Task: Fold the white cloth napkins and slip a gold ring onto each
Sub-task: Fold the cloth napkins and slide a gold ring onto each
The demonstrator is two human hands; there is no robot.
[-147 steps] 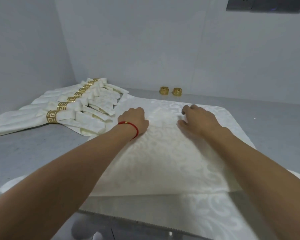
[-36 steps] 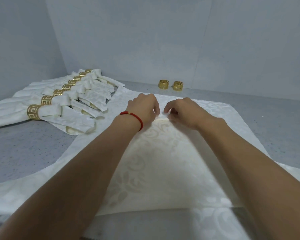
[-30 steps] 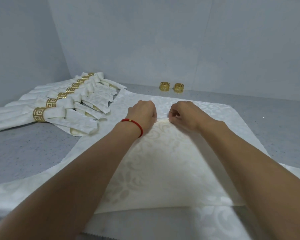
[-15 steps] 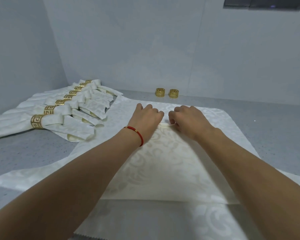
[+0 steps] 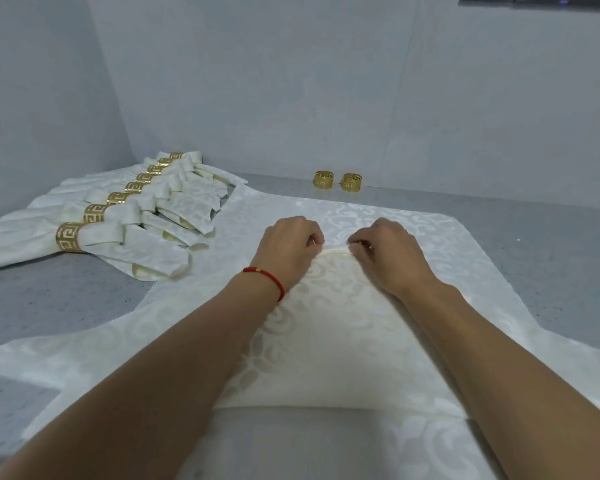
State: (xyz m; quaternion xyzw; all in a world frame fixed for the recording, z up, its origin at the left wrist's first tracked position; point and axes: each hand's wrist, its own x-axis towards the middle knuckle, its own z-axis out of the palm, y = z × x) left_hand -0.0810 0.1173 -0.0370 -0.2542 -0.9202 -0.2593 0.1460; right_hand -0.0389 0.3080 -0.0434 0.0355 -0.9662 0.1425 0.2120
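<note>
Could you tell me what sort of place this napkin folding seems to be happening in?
Probably a plain prep or staging corner, perhaps for table setting, rather than a dining room: a bare grey counter against blank walls, a row of finished ringed napkins, and two spare gold rings waiting at the back.
</note>
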